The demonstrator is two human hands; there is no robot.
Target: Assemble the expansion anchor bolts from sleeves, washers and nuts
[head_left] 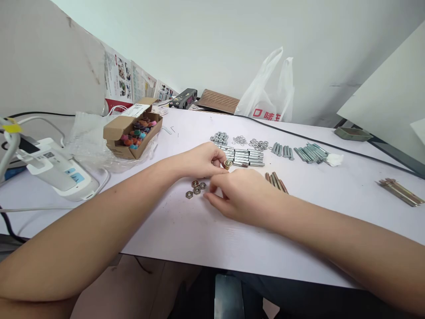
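Evidently, your work on the white tabletop (pixel 186 230) stands partway, to judge by how the hardware lies. Your left hand (pixel 206 159) pinches a small brass-coloured metal fastener (pixel 227 164) between thumb and fingers, just above the right knuckles; your right hand (pixel 242 191) lies palm down with curled thumb and forefinger beside four loose hexagonal metal nuts (pixel 197 190), and whether it grips anything you cannot tell. Apparently done is the grouping beyond your hands: a cluster of silver hexagonal nuts (pixel 219 138), a scatter of thin silver rings (pixel 239 140), a patch of round silver pieces (pixel 259 144), stacked shiny silver cylinders (pixel 244 156) and two sets of grey-green metal bolts (pixel 311 153). Seemingly left are the four nuts, the piece in your fingers and perhaps the coppery metal rods (pixel 276 182), partly covered by your right hand. Long brass-coloured bolts (pixel 399 192) lie well apart at far right. Around these, note the brown cardboard box of coloured pieces (pixel 113 134) on crumpled clear bubble wrap (pixel 88 141), the white plastic bag (pixel 265 97) at the wall, and a crumpled white tissue (pixel 334 159) against the bolts; a black cable (pixel 299 138) runs behind the groups, and your own right hand chiefly blocks the view.
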